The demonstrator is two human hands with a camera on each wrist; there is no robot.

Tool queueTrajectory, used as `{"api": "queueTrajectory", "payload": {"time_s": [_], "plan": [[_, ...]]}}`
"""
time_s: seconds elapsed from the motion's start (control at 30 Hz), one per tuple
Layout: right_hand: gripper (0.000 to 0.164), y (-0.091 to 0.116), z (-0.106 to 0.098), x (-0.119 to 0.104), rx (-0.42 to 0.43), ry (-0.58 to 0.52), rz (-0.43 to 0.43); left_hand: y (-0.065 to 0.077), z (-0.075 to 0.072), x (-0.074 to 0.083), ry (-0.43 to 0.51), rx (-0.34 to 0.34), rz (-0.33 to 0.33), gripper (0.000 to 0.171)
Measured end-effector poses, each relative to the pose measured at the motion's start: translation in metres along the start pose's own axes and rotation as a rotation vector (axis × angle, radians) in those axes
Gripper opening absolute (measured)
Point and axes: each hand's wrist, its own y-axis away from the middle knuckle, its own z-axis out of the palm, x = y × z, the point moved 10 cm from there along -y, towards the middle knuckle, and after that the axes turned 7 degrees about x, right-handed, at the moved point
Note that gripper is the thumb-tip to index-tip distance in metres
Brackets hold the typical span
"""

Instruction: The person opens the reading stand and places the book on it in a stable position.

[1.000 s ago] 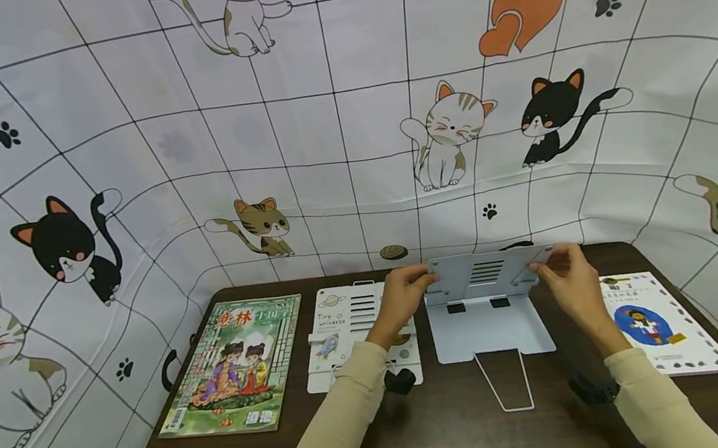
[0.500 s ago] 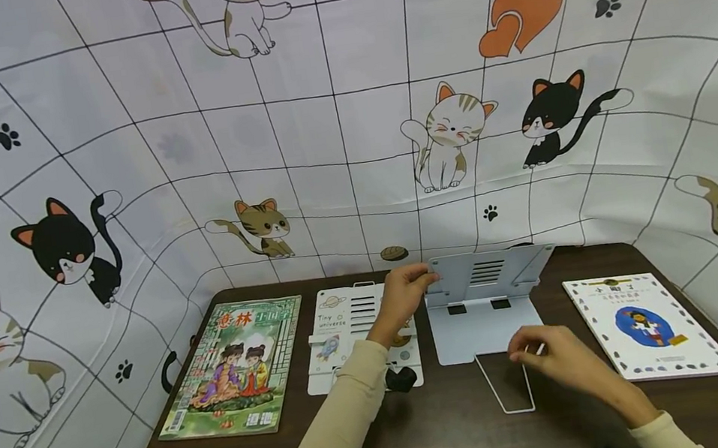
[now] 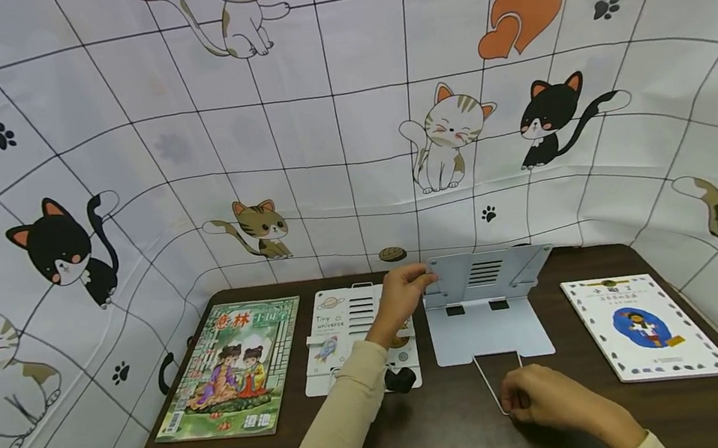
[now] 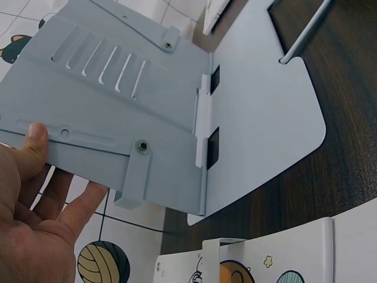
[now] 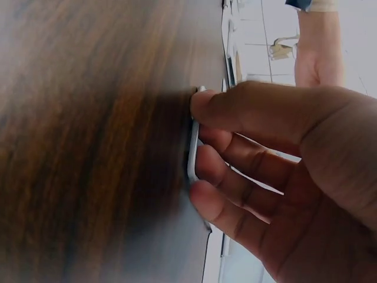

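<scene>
Left hand (image 3: 398,300) pinches tilted panel (image 3: 453,278); curled right hand (image 3: 550,397) grips wire loop (image 5: 193,148).

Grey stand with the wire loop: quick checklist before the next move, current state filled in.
1. Left hand gripping the raised panel by its edge: ok.
2. Base plate flat on the table: ok, looks flat.
3. Right hand on the wire loop: ok, at its near end.
4. Hold on the loop firm: cannot tell.
5. Loop off the table: cannot tell, it sits low and contact is unclear.
6. Neighbours apart from the grey stand: ok, gaps show to the printed stand and white book.
</scene>
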Motion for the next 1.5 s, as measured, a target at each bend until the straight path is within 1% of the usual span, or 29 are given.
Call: {"api": "queueTrajectory", "payload": {"time_s": [0.13, 0.3, 0.4, 0.5, 0.63, 0.77, 0.9, 1.03, 1.27, 1.4, 1.5], "plan": [[0.023, -0.002, 0.002, 0.0, -0.016, -0.01, 0.001, 0.001, 0.0, -0.003, 0.008, 0.002, -0.017, 0.026], [0.024, -0.003, 0.003, -0.001, -0.03, 0.022, -0.005, 0.0, 0.001, -0.004, 0.013, -0.002, -0.015, 0.026], [0.023, -0.005, -0.001, -0.005, -0.028, 0.046, -0.008, -0.001, 0.001, -0.004, 0.021, 0.002, -0.013, 0.024], [0.023, -0.007, -0.01, -0.009, -0.021, 0.037, -0.004, -0.002, 0.0, -0.005, 0.018, 0.001, -0.009, 0.022], [0.024, -0.013, -0.027, -0.012, -0.009, -0.015, 0.007, -0.002, 0.0, -0.004, 0.004, -0.005, 0.0, 0.023], [0.023, -0.019, -0.044, -0.015, 0.011, -0.05, 0.0, -0.001, 0.0, -0.003, 0.007, -0.008, -0.005, 0.018], [0.022, -0.025, -0.062, -0.017, 0.081, -0.083, -0.027, -0.001, 0.0, -0.004, 0.025, -0.012, -0.014, 0.014], [0.021, -0.029, -0.078, -0.016, 0.202, -0.104, -0.052, -0.001, 0.0, -0.004, 0.023, -0.009, -0.015, 0.013], [0.025, -0.032, -0.093, -0.011, 0.389, -0.092, -0.061, -0.001, 0.001, -0.003, 0.009, -0.014, -0.011, 0.016], [0.023, -0.031, -0.098, -0.01, 0.456, -0.083, -0.082, 0.0, 0.001, -0.004, 0.004, -0.014, -0.02, 0.015], [0.018, -0.031, -0.099, -0.003, 0.469, -0.089, -0.054, 0.001, 0.0, -0.006, -0.002, -0.01, -0.032, 0.016]]}}
